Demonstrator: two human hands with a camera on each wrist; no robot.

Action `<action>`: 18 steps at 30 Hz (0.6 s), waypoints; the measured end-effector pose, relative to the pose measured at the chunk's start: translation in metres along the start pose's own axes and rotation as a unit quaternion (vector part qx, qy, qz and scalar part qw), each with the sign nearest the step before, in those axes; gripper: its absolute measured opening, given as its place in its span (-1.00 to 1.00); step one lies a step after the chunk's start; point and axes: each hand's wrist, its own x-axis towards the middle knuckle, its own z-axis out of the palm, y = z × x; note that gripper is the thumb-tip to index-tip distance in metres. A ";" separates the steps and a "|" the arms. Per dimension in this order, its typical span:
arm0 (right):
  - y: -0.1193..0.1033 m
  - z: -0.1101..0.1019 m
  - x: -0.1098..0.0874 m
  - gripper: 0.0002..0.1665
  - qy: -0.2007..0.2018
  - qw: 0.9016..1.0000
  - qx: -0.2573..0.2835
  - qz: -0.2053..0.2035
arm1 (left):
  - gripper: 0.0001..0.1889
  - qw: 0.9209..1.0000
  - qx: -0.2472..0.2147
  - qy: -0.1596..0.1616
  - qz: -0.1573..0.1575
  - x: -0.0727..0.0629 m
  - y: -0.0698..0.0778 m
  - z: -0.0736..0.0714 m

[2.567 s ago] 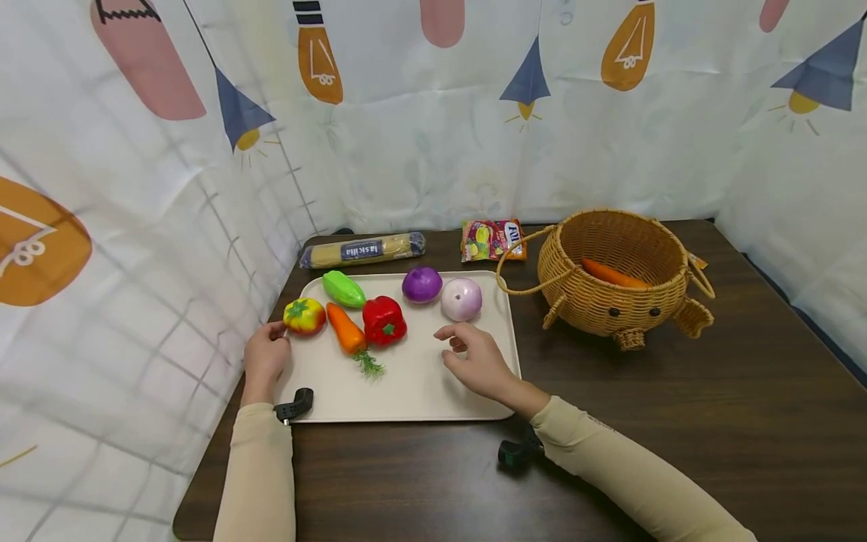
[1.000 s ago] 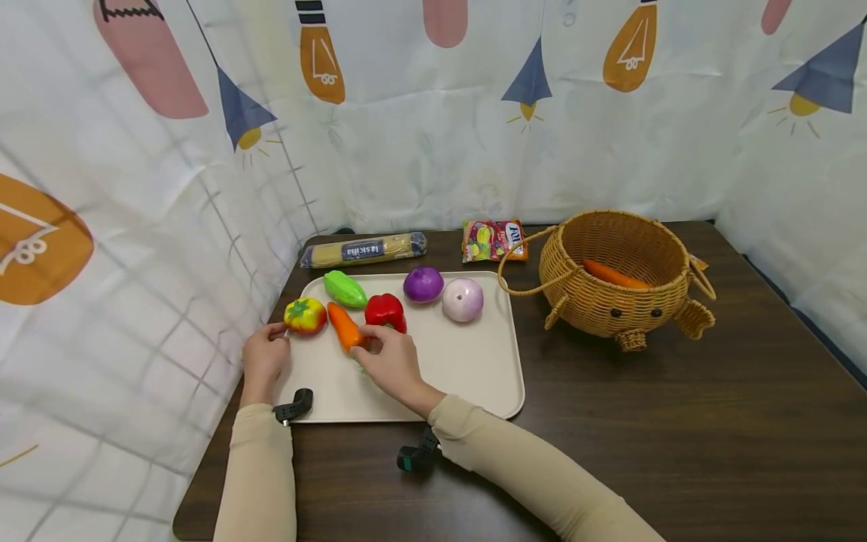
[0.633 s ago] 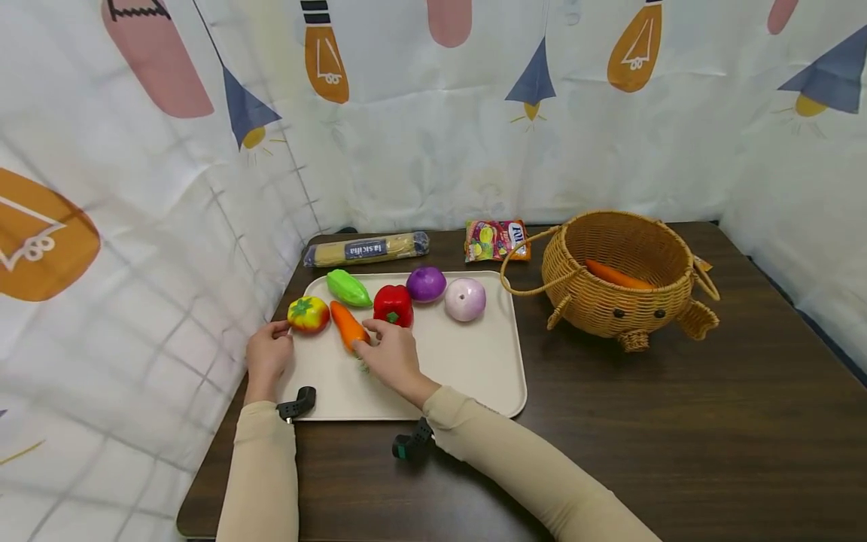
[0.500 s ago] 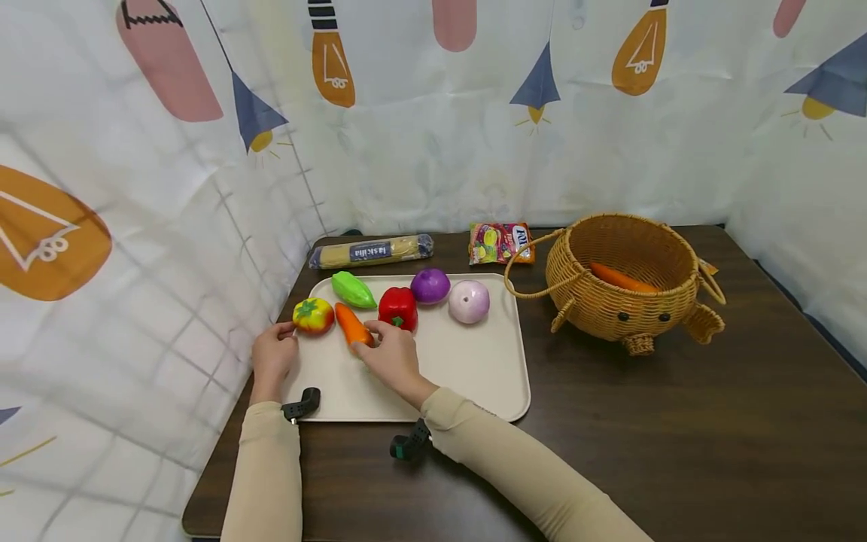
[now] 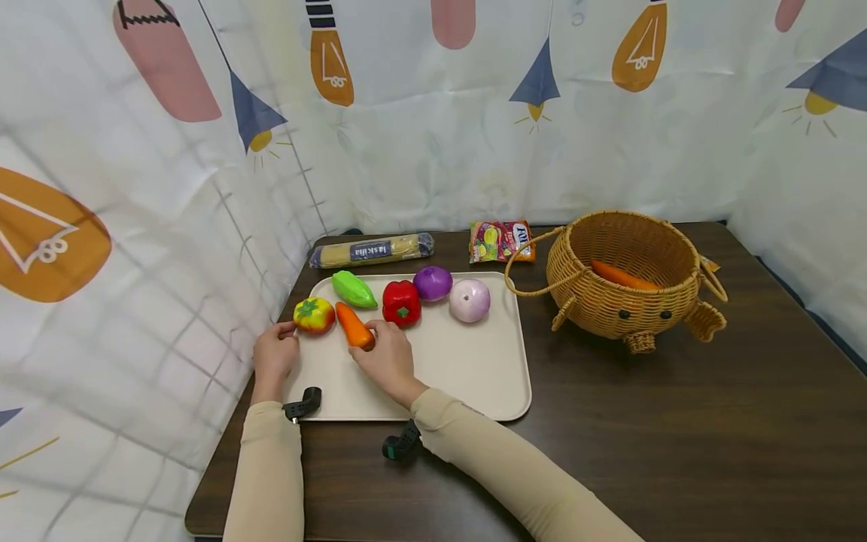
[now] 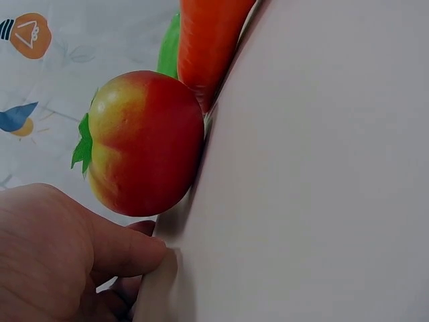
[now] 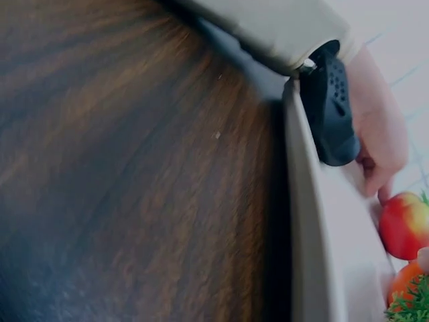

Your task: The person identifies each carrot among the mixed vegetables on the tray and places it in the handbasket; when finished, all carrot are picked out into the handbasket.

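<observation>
On the left, my left hand [image 5: 275, 357] grips the rim of the cream tray [image 5: 460, 380], with the thumb on top in the left wrist view. A red-and-yellow fruit [image 5: 314, 315] with a green leafy top lies right by its fingertips. My right hand [image 5: 388, 361] pinches the thick end of an orange carrot [image 5: 353, 326] on the tray. The head view hides the carrot's green fronds [image 7: 410, 298] behind that hand. Beside the carrot stand a red bell pepper [image 5: 401, 304] and a green ridged vegetable [image 5: 354, 290]. A purple onion [image 5: 432, 284] and a pale onion [image 5: 470, 300] lie farther right.
A wicker basket [image 5: 596, 312] with an animal face stands right of the tray, another carrot [image 5: 622, 276] inside. Its looped handle overlaps the tray's corner in the head view. A spaghetti pack [image 5: 372, 251] and a candy bag [image 5: 501, 242] lie behind the tray.
My right hand has come left from over the tray's right side to the carrot and holds it. The bell pepper has shifted back and right, close to the purple onion. My left hand stays put.
</observation>
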 end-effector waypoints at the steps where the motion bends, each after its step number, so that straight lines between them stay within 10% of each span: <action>1: 0.000 0.001 0.000 -0.50 0.000 1.000 -0.004 -0.001 | -0.56 1.000 0.000 0.001 0.001 0.000 0.000 0.000; 18: 0.007 -0.005 -0.007 -0.47 0.005 0.999 -0.035 -0.025 | -0.57 1.000 0.003 0.005 0.003 0.004 -0.003 0.002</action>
